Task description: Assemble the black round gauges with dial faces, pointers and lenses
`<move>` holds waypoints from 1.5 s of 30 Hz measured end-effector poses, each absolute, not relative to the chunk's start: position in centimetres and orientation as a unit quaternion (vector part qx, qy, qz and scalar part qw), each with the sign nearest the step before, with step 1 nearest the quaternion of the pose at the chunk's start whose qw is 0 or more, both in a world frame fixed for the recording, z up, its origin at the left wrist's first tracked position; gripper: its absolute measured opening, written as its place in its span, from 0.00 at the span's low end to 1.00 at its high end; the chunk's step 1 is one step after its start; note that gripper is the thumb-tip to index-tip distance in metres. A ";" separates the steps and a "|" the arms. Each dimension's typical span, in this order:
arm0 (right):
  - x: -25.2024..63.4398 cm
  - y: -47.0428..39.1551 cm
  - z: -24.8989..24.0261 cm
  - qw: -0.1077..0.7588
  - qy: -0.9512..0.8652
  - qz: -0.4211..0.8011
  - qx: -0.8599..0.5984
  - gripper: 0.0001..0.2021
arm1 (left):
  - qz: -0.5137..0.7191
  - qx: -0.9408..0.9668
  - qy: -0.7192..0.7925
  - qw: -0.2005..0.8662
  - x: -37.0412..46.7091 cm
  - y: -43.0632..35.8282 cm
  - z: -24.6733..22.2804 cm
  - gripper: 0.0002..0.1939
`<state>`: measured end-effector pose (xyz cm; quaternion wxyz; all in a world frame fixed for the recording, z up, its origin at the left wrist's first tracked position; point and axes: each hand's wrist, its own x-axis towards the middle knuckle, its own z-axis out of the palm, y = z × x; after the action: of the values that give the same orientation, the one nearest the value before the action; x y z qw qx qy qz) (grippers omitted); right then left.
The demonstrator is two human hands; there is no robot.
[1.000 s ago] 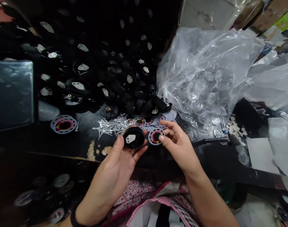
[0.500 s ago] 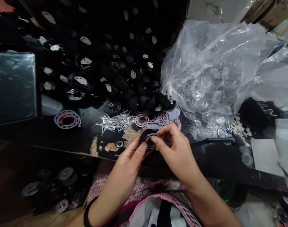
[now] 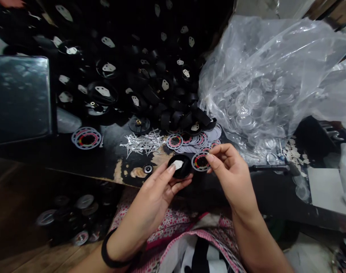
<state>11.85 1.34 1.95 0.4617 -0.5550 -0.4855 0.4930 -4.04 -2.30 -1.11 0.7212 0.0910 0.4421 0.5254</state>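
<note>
My left hand (image 3: 158,184) is closed around a round black gauge housing (image 3: 184,170), its open side up and a pale metal plate (image 3: 177,164) showing inside under my thumb. Just to the right, my right hand (image 3: 228,170) pinches the edge of a printed dial disc (image 3: 200,162) with grey, red and yellow rings. The disc is apart from the housing, close to its right rim. Behind it lies a spread pile of similar dial discs (image 3: 195,140). A heap of thin white pointers (image 3: 143,142) sits left of that pile.
Many black housings (image 3: 164,85) are piled at the back. A clear plastic bag (image 3: 246,68) of transparent round covers stands at the right. A dark box (image 3: 21,100) and more dial discs (image 3: 87,138) are at the left. Finished-looking gauges (image 3: 81,237) lie below the table edge.
The dial disc has come away from the housing and moved right in my right hand. The housing's inner plate now shows. The view has shifted slightly, so the scene sits farther right.
</note>
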 end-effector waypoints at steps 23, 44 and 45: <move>10.0 0.9 2.7 0.362 -0.662 0.368 -0.544 0.03 | 0.511 0.205 0.480 0.683 -4.1 -3.0 -2.1 0.16; 7.4 3.0 2.3 0.181 -0.777 0.373 -0.474 0.07 | 0.544 0.268 0.614 0.506 -9.6 -2.9 -1.6 0.13; 6.7 3.8 2.1 0.161 -0.814 0.306 -0.467 0.10 | 0.587 0.237 0.607 0.481 -10.2 -2.3 -1.3 0.13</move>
<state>6.67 3.75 2.14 0.1608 -0.4665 -0.8143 0.3056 -10.17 -2.31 -1.30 0.4811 0.2366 0.6065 0.5871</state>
